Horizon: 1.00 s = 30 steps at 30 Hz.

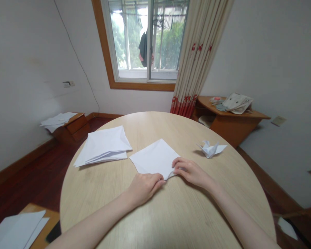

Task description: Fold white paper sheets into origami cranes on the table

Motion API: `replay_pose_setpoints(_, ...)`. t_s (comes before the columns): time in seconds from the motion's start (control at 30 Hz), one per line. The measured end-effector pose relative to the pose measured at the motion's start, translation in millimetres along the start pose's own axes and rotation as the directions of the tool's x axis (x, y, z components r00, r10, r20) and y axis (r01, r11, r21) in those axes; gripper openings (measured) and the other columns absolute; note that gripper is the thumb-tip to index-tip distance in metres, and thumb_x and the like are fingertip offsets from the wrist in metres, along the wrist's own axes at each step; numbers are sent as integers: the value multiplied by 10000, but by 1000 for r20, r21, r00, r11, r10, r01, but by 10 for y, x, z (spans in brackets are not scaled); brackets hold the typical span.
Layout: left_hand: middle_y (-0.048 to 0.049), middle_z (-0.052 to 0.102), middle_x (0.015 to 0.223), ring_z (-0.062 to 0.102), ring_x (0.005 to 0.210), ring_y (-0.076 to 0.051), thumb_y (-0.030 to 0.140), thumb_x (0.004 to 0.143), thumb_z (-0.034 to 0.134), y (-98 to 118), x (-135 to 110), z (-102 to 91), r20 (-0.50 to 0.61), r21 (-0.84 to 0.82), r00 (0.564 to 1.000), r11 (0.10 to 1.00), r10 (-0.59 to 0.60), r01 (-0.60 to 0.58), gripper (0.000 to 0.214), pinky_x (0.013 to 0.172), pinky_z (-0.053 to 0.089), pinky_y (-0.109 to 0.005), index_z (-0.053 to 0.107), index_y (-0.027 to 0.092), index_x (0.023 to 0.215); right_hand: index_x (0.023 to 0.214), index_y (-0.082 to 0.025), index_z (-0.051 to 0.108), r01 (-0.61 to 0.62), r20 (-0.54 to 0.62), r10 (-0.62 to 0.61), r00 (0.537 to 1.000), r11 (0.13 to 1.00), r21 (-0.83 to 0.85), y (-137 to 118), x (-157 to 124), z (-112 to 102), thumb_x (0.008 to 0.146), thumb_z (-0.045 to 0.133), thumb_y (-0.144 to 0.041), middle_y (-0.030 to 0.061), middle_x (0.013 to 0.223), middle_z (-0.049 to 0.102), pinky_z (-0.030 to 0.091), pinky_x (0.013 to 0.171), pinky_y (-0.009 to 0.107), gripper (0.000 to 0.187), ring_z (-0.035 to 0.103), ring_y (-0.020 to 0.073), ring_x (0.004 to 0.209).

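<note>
A white sheet of paper point(155, 157) lies on the round table with one corner pointing away from me. My left hand point(148, 186) is closed on its near corner, the thumb and fingers pinching the edge. At the right edge, my right hand point(189, 171) grips the paper between thumb and bent fingers, and that edge is slightly raised. To the right stands a folded paper crane point(209, 149), apart from both hands. A stack of white paper point(107, 140) rests to the left, its lower sheets fanned out.
The round wooden table point(171, 218) fills the middle. Behind it are a window point(166, 41) and a patterned curtain point(197, 55). A corner desk point(223, 124) holding a cloth bag point(237, 103) stands at right. More paper point(18, 228) lies on a low surface at lower left.
</note>
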<state>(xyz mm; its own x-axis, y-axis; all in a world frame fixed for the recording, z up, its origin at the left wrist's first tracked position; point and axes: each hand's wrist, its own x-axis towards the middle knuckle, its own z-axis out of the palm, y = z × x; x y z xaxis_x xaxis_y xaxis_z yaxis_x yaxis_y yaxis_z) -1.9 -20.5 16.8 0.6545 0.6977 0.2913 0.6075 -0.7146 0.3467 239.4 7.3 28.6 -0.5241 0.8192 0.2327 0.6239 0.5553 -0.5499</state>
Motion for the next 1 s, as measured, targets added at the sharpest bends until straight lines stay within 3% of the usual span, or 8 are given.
replay_pose_setpoints(0.2, -21, 675, 714, 657, 622, -154, 364, 997, 328, -36, -18, 41, -178, -7, 984, 1000, -14, 13, 337, 559, 441, -224, 572, 175, 863, 702, -188, 607, -46, -34, 46, 998, 999, -13, -46, 8, 19, 869, 552, -238, 29, 938, 605, 422, 759, 270, 183, 581, 153, 818)
replay_pose_setpoints(0.4, -39, 658, 946, 661, 736, -145, 286, 974, 391, -58, -3, 42, -391, -57, 917, 996, -80, 63, 202, 610, 500, -233, 458, 190, 1139, 714, -187, 607, -28, -36, 28, 999, 1000, -2, -106, 25, 38, 879, 544, -256, 32, 917, 610, 427, 747, 271, 189, 576, 155, 816)
replay_pose_setpoints(0.53, -105, 612, 1143, 584, 1078, -196, 200, 964, 400, -77, 38, -1, -543, 223, 825, 974, 153, -34, 294, 846, 508, -326, 430, 184, 1255, 707, -192, 602, 0, -37, -1, 999, 1000, -25, -120, 36, 67, 872, 552, -252, 32, 914, 618, 427, 768, 281, 182, 577, 160, 826)
replay_pose_setpoints(0.6, -104, 614, 1177, 533, 1160, -212, 143, 956, 398, -71, 55, -21, -551, 398, 783, 916, 289, -59, 271, 981, 430, -392, 508, 182, 1202, 704, -194, 599, 0, -42, -2, 999, 999, -34, -119, 40, 79, 865, 557, -246, 31, 922, 619, 428, 774, 283, 174, 581, 163, 833)
replay_pose_setpoints(0.67, -75, 632, 1187, 512, 1189, -212, 123, 951, 410, -57, 63, -29, -513, 516, 768, 853, 383, -81, 245, 1088, 303, -434, 579, 182, 1118, 715, -197, 598, -3, -48, 1, 999, 999, -33, -114, 42, 86, 862, 558, -243, 33, 937, 620, 429, 781, 286, 159, 586, 167, 844)
replay_pose_setpoints(0.83, -50, 622, 1246, 501, 1218, -202, 134, 955, 384, -53, 66, 20, -356, 636, 834, 763, 422, -115, 275, 1171, 64, -446, 621, 149, 1091, 766, -203, 586, -11, -74, 11, 997, 1000, 0, -100, 43, 101, 851, 561, -233, 39, 968, 618, 435, 804, 293, 94, 594, 174, 875)
replay_pose_setpoints(1.0, -96, 597, 1276, 478, 1251, -247, 200, 940, 402, -79, 69, 96, -255, 622, 914, 777, 314, -94, 320, 1166, 83, -469, 583, 104, 1186, 813, -199, 578, 3, -64, -2, 998, 1000, 2, -81, 53, 164, 858, 537, -206, 60, 1015, 612, 442, 834, 314, 62, 593, 185, 915)
